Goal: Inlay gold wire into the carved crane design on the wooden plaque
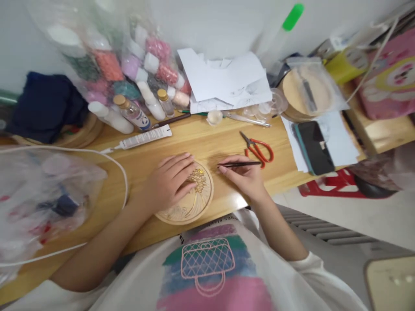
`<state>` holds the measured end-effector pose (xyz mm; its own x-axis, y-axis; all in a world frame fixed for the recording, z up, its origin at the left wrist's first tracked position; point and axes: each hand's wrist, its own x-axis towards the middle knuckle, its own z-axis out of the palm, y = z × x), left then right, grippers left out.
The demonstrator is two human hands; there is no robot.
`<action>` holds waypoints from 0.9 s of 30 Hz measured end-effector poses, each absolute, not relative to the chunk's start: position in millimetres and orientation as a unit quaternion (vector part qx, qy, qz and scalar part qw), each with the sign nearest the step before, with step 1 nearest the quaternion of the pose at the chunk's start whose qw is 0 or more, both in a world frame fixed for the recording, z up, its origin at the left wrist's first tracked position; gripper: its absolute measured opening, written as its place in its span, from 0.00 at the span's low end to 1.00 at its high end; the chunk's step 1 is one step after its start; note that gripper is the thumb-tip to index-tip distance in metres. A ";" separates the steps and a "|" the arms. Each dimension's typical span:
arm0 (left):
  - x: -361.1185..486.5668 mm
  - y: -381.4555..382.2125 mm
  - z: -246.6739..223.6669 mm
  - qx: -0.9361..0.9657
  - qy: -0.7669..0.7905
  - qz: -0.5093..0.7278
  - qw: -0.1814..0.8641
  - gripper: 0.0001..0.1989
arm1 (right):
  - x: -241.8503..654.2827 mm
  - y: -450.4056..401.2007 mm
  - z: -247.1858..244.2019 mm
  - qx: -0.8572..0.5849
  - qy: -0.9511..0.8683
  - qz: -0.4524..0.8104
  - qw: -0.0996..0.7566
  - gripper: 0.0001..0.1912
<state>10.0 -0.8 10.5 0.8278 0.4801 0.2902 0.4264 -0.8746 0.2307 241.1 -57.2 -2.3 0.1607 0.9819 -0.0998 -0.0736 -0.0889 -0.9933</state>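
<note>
A round wooden disc [206, 196] with carved or drawn lines and a gold-coloured flower pattern [200, 179] lies near the table's front edge. My left hand [173, 179] rests flat over the disc's upper left part, fingers stretched out, and covers some of the pattern. To the right of the disc, my right hand [243, 175] pinches a thin dark pen-like tool [241, 164], its tip pointing left, apart from the disc. Red-handled scissors [259, 149] lie on the table just beyond my right hand.
Bottles [132, 113], bags of coloured material and a white tube [145, 137] lie at the back left. Papers [227, 82] are at the back. A phone [314, 147] lies on the right. A white cable [121, 168] crosses the left side, beside a plastic bag [65, 181].
</note>
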 end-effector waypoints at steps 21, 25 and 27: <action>13.6 -21.0 16.5 0.959 0.230 0.132 0.097 0.21 | 219.2 -74.8 7.2 -0.601 -0.568 0.343 0.446 0.03; 14.4 -21.2 17.6 0.960 0.231 0.127 0.098 0.20 | 219.7 -74.4 7.1 -0.584 -0.587 0.338 0.447 0.06; 14.7 -21.5 17.2 0.959 0.231 0.129 0.104 0.20 | 219.7 -74.3 7.2 -0.583 -0.592 0.336 0.444 0.06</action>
<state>14.7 -21.5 17.2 0.8603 0.4691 0.1995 0.4156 -0.8721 0.2585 219.7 -74.3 7.2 0.0735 0.9883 0.1335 0.3914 0.0946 -0.9153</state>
